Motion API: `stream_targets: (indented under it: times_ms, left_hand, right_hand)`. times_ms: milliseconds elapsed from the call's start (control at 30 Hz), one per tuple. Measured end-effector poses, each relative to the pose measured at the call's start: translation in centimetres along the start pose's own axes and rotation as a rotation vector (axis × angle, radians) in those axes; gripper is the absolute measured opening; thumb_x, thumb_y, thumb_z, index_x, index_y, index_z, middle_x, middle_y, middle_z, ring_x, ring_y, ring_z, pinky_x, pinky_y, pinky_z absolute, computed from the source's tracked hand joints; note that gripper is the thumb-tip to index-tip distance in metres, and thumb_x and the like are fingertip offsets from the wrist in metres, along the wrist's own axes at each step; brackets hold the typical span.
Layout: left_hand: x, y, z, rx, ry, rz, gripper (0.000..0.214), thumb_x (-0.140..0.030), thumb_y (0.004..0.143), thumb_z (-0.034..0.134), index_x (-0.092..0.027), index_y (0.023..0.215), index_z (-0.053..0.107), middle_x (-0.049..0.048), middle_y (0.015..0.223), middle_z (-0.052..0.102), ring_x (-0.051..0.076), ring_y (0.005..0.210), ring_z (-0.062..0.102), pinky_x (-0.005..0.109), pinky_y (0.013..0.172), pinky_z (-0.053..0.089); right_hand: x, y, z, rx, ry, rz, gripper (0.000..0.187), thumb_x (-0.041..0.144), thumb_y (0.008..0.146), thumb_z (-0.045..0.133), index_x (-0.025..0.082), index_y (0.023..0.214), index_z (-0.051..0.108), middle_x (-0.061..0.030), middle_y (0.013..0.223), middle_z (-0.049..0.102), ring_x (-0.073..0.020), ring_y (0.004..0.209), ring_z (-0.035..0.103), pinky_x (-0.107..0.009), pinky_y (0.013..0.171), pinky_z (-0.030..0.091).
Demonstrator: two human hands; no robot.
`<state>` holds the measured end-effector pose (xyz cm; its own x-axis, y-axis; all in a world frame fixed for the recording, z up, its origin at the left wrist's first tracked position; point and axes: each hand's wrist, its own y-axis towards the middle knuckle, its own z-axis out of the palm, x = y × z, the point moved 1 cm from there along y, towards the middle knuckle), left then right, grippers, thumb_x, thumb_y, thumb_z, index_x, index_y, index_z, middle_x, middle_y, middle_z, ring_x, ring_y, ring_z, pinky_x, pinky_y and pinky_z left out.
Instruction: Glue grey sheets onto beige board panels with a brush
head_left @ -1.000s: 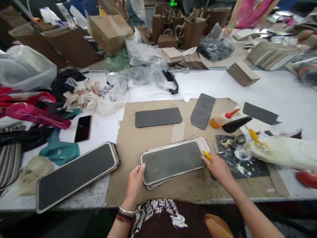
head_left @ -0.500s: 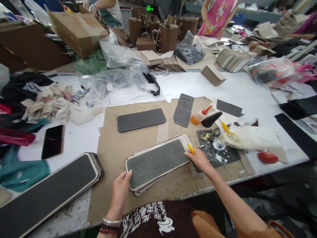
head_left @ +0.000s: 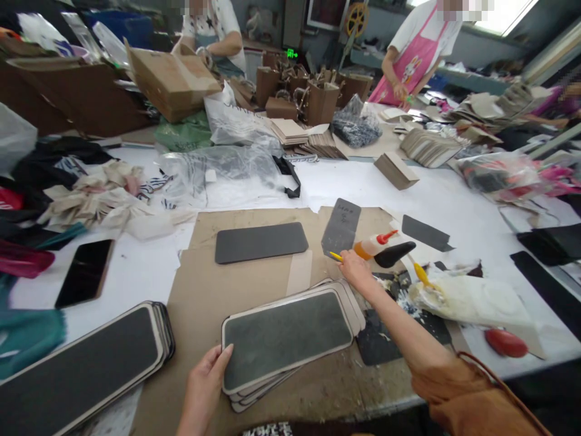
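Showing the open left grip (head_left: 204, 378) merely steadying the edge of the grey-faced panel stack (head_left: 285, 339) at 6 o'clock, the right grip (head_left: 358, 270) pinching a yellow tool (head_left: 334, 256): a careless sweep could topple the red-nozzled squeeze bottle (head_left: 370, 247) or slide the stack.

right hand (head_left: 357, 272) | moved off panel stack (head_left: 285, 333) | now by glue bottle (head_left: 368, 248)

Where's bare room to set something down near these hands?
Bare cardboard lies left of the panel stack, beside the left hand. White tabletop shows beyond the gray strip. It's crowded around the right hand, holding a yellow tool: glue bottle, black cone, plastic bag.
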<state>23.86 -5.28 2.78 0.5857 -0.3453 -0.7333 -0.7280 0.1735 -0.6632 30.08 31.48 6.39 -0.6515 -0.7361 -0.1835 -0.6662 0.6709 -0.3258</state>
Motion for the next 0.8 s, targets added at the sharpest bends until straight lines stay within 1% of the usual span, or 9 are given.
stream_targets:
  times_ms: [133, 267, 333, 433, 500, 567, 633, 733, 800]
  left_hand:
    - [0.2, 0.3, 0.2, -0.035, -0.007, 0.006, 0.055, -0.065, 0.040, 0.069, -0.016, 0.065, 0.065, 0.0027, 0.063, 0.065, 0.022, 0.067, 0.060, 0.029, 0.064, 0.048]
    - [0.2, -0.2, 0.5, 0.008, -0.042, 0.040, 0.046, -0.059, 0.053, 0.066, -0.016, 0.070, 0.065, 0.0024, 0.066, 0.065, 0.021, 0.070, 0.059, 0.029, 0.065, 0.048]
    - [0.2, -0.4, 0.5, 0.023, -0.049, 0.053, 0.040, -0.054, 0.059, 0.064, -0.016, 0.069, 0.063, 0.0022, 0.066, 0.064, 0.020, 0.069, 0.059, 0.028, 0.065, 0.047]
    - [0.3, -0.6, 0.6, 0.023, -0.045, 0.067, 0.034, -0.050, 0.066, 0.060, -0.016, 0.070, 0.062, 0.0020, 0.067, 0.063, 0.019, 0.071, 0.058, 0.028, 0.067, 0.047]
    - [0.2, -0.7, 0.5, 0.006, -0.035, 0.073, 0.033, -0.049, 0.066, 0.060, -0.016, 0.071, 0.062, 0.0021, 0.068, 0.063, 0.020, 0.072, 0.058, 0.028, 0.067, 0.047]
    - [0.1, -0.7, 0.5, -0.003, -0.027, 0.071, 0.034, -0.050, 0.065, 0.060, -0.016, 0.070, 0.062, 0.0022, 0.068, 0.062, 0.020, 0.072, 0.058, 0.028, 0.067, 0.047]
    - [0.1, -0.7, 0.5, -0.001, -0.023, 0.059, 0.036, -0.052, 0.064, 0.060, -0.017, 0.069, 0.062, 0.0021, 0.067, 0.062, 0.020, 0.071, 0.057, 0.028, 0.066, 0.047]
    - [0.2, -0.5, 0.4, -0.007, -0.020, 0.036, 0.039, -0.056, 0.060, 0.062, -0.017, 0.067, 0.061, 0.0019, 0.065, 0.062, 0.021, 0.071, 0.057, 0.028, 0.065, 0.047]
    - [0.3, -0.4, 0.4, -0.004, -0.029, 0.028, 0.040, -0.057, 0.058, 0.062, -0.017, 0.066, 0.062, 0.0019, 0.064, 0.061, 0.021, 0.070, 0.057, 0.028, 0.065, 0.047]
  right_hand:
    - [0.7, 2.8, 1.1, -0.003, -0.091, -0.069, 0.020, 0.015, 0.089, 0.040, 0.012, 0.103, 0.055, -0.0127, 0.102, 0.056, -0.0194, 0.095, 0.057, -0.025, 0.072, 0.042]
    - [0.8, 3.7, 1.6, 0.006, -0.144, -0.129, 0.026, 0.009, 0.089, 0.033, 0.010, 0.103, 0.054, -0.0140, 0.101, 0.055, -0.0211, 0.094, 0.057, -0.027, 0.071, 0.043]
    - [0.8, 3.7, 0.7, 0.012, -0.169, -0.137, 0.024, 0.012, 0.089, 0.035, 0.010, 0.101, 0.055, -0.0138, 0.099, 0.054, -0.0224, 0.092, 0.057, -0.028, 0.068, 0.043]
    - [1.2, 2.9, -1.5, -0.017, -0.205, -0.146, 0.019, 0.021, 0.087, 0.042, 0.014, 0.094, 0.058, -0.0123, 0.099, 0.052, -0.0232, 0.091, 0.056, -0.027, 0.064, 0.043]
    - [1.6, 2.1, -2.9, -0.064, -0.222, -0.174, 0.018, 0.026, 0.087, 0.045, 0.014, 0.093, 0.057, -0.0119, 0.100, 0.051, -0.0234, 0.091, 0.056, -0.027, 0.062, 0.043]
    - [2.1, 1.6, -3.5, -0.090, -0.238, -0.191, 0.019, 0.028, 0.088, 0.044, 0.013, 0.094, 0.055, -0.0120, 0.098, 0.051, -0.0233, 0.089, 0.057, -0.027, 0.062, 0.043]
    - [2.5, 1.7, -3.2, -0.076, -0.239, -0.184, 0.023, 0.031, 0.088, 0.046, 0.012, 0.100, 0.052, -0.0126, 0.097, 0.052, -0.0233, 0.088, 0.058, -0.027, 0.062, 0.044]
    - [2.5, 2.5, -1.7, 0.004, -0.220, -0.153, 0.030, 0.035, 0.088, 0.048, 0.012, 0.107, 0.049, -0.0136, 0.099, 0.052, -0.0228, 0.088, 0.059, -0.027, 0.062, 0.044]
    - [2.1, 3.1, -0.7, 0.049, -0.220, -0.139, 0.024, 0.031, 0.090, 0.044, 0.012, 0.105, 0.050, -0.0134, 0.099, 0.053, -0.0214, 0.087, 0.059, -0.026, 0.063, 0.043]
